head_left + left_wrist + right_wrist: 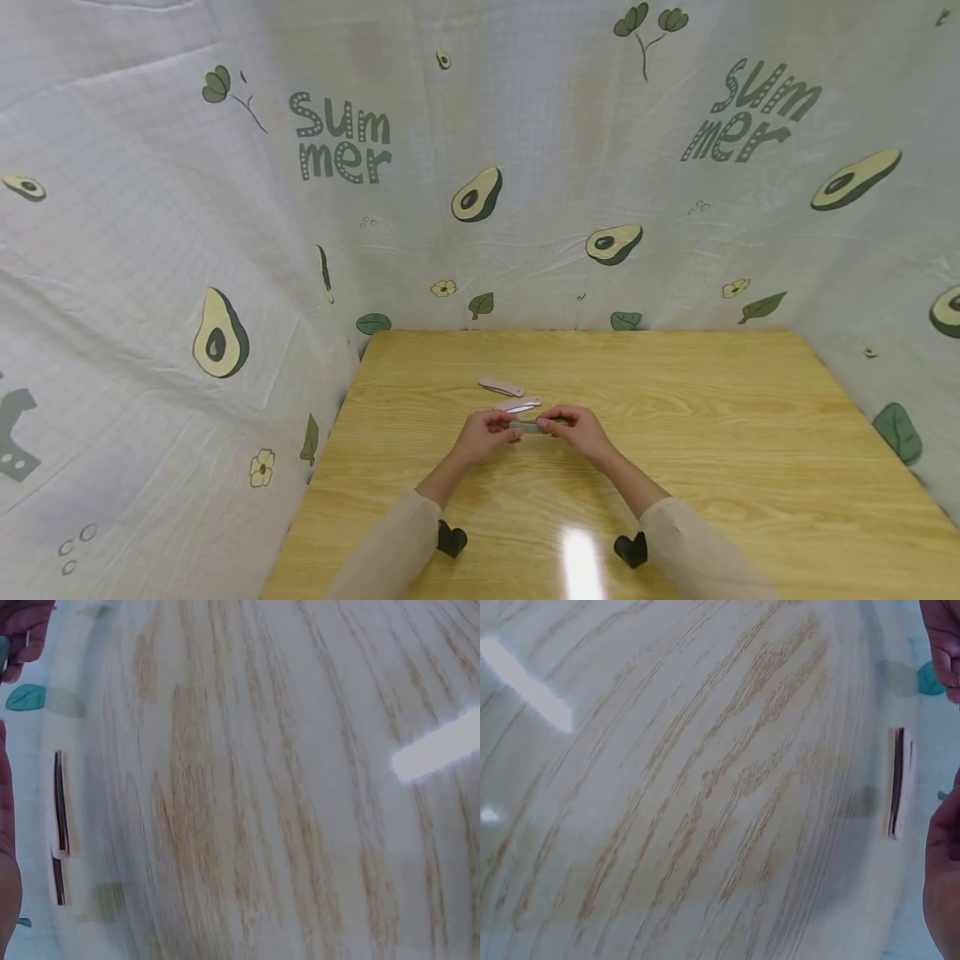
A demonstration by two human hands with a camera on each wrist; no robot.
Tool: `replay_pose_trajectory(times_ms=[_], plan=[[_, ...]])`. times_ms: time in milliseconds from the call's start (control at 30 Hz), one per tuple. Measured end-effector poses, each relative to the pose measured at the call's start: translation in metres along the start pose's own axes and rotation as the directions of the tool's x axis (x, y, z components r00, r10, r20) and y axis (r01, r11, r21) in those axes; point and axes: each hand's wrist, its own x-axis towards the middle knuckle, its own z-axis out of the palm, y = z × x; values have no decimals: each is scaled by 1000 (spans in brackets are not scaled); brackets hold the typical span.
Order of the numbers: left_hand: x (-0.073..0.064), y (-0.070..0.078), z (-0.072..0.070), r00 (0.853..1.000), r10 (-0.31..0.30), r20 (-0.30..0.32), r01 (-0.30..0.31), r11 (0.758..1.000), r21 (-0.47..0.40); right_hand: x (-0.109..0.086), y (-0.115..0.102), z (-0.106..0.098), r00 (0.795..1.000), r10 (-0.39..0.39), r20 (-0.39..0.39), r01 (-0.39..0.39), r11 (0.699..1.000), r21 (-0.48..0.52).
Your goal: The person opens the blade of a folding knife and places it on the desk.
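Both hands hold a slim green folding knife (527,427) level above the wooden table. My left hand (486,435) pinches its left end between thumb and fingers. At the other end, the thumb and fingers of my right hand (577,428) grip it, covering part of the handle. Just beyond the hands lies a pink folding knife (531,402) with a silvery blade showing, partly hidden by the left hand. A second pink folding knife (501,387) rests a little farther back, a dark slot along its side. In the left wrist view, the green end (4,651) peeks out at the edge.
The wooden table (720,433) stretches out on both sides, with a bright light reflection (581,562) near the front. A white cloth (540,167) printed with avocados and leaves hangs behind and at both sides. Black wrist mounts (452,539) stick out from the beige sleeves (397,542).
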Motion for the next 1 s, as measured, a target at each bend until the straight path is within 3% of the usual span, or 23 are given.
replay_pose_trajectory(times_ms=[267,367,567,800,1000], plan=[[-3,-4,2,1000,5,25,-6,1000,23,-8,-29,3,999,11,47,-10,1000,-8],[-6,1,2,1000,4,29,-5,1000,22,-12,-38,4,999,18,42,-17,999,-27],[-19,27,-1,999,-3,38,3,1000,-8,-4,-12,5,1000,10,-6,-10,999,-51],[-20,27,-3,998,-1,57,1,1000,5,-3,-9,8,999,-15,-43,11,996,-86],[-16,21,-2,999,3,50,-3,1000,4,-2,-7,9,997,10,-80,-18,995,-101]])
